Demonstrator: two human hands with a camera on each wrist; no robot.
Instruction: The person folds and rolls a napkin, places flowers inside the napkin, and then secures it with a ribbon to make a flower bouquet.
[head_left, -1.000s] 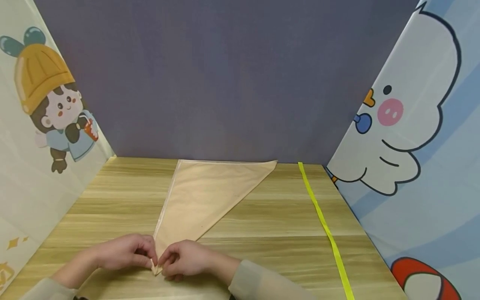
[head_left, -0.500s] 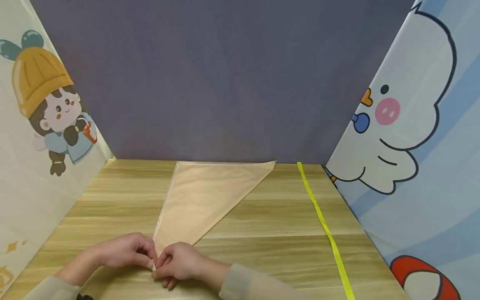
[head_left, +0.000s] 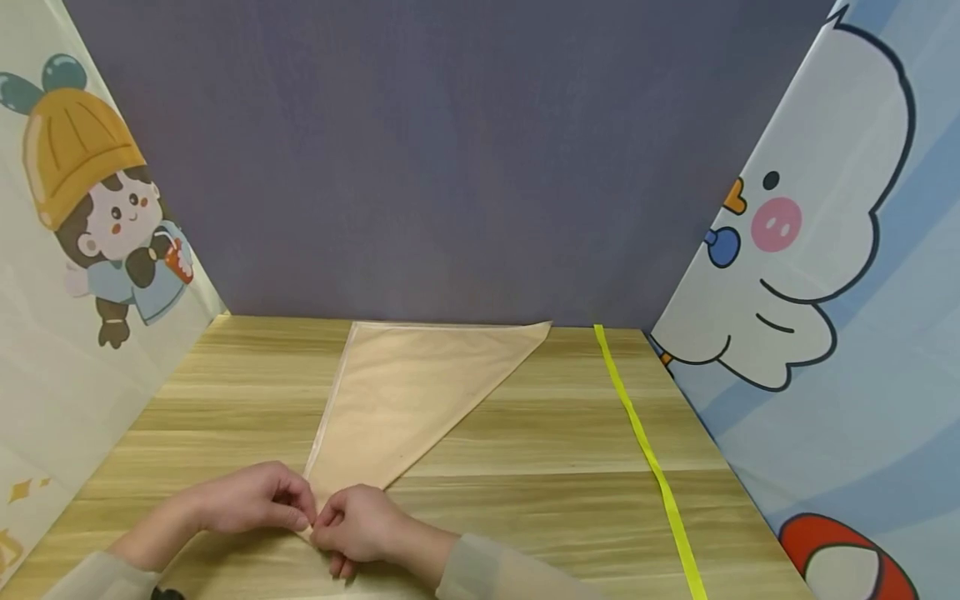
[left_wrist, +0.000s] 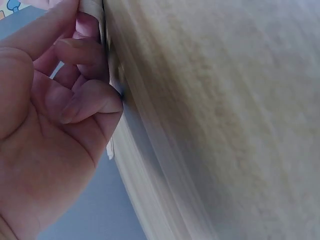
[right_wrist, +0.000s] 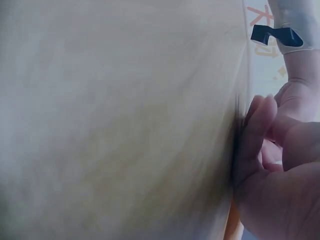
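Cloth (head_left: 405, 392), beige, triangular, pale-edged

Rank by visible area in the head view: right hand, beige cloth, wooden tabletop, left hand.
1. Wooden tabletop
2. Beige cloth, its near tip partly hidden
3. Left hand and right hand: too alike to rank

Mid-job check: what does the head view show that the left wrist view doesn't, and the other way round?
Only the head view: the yellow strip, the hatted cartoon figure and the broad spread of the beige cloth.
Only the left wrist view: the palm side of the left hand, with fingers curled in.
Both: that hand, the wooden tabletop and some cloth at its fingertips.
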